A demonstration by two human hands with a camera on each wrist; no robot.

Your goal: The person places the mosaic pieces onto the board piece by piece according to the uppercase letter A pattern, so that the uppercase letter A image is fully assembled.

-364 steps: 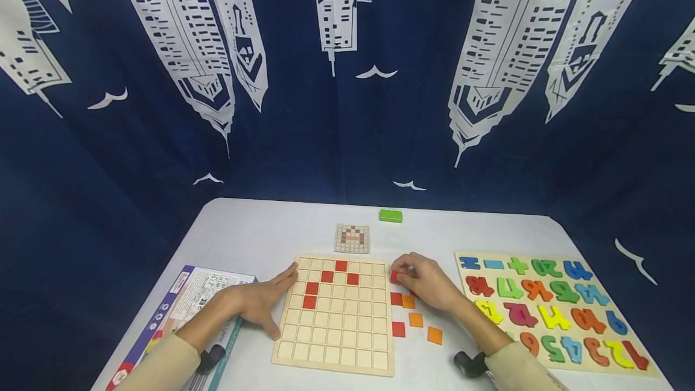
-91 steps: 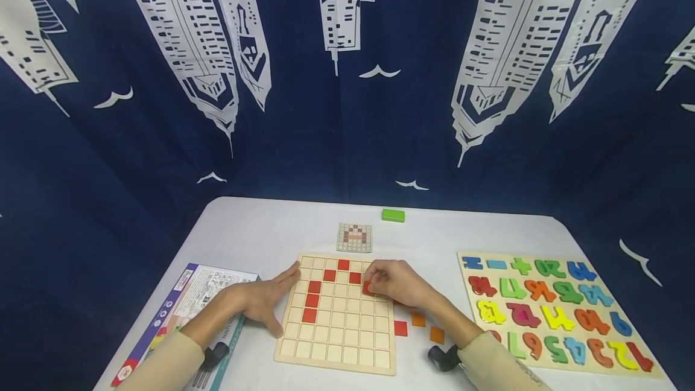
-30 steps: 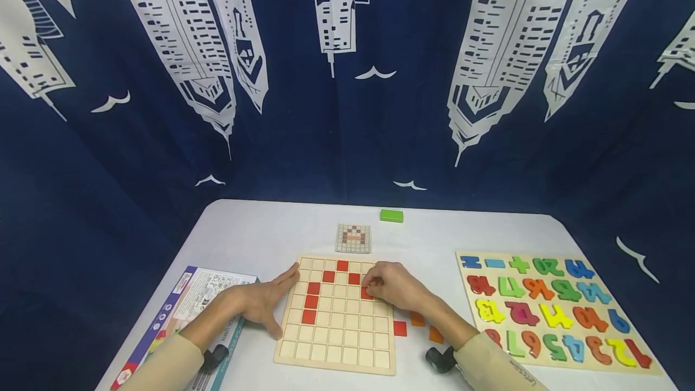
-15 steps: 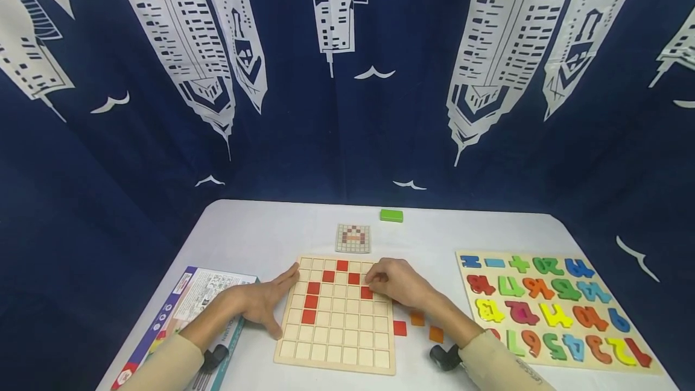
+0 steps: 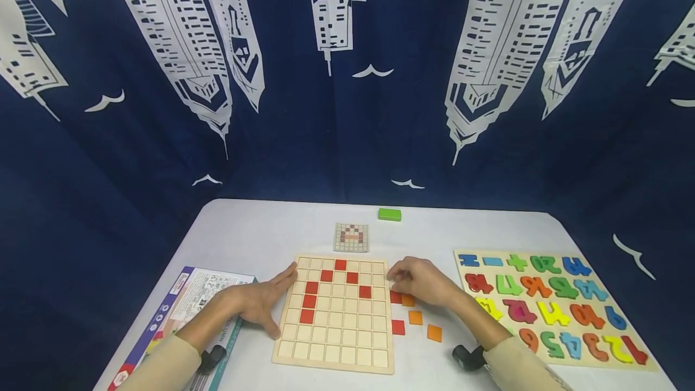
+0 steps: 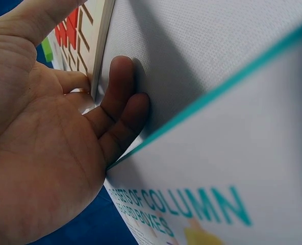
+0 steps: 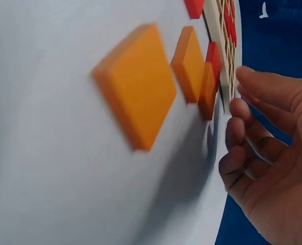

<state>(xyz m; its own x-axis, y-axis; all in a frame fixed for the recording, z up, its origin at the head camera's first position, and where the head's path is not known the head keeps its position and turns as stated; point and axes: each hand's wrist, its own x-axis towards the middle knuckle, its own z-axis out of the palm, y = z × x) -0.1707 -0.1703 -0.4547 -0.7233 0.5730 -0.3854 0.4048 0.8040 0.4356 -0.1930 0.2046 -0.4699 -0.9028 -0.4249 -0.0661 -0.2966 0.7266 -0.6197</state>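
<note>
A wooden grid board lies in the middle of the table, with several red square tiles in its cells. My left hand is spread along its left edge, fingers at the upper corner and thumb lower down. My right hand hovers just off the board's right edge; the right wrist view shows its fingers loosely bent with nothing between them. Close by lie loose red tiles and orange tiles; the hand partly covers the farther ones. Behind the board is a small pattern card.
A number puzzle board with coloured pieces lies at the right. At the left, partly under my left forearm, is a printed box. A green block sits near the table's far edge.
Two more red tiles sit on the board than twelve seconds ago, one left, one right. In the last half second my right hand left the right-side tile and moved right. The left hand stayed.
</note>
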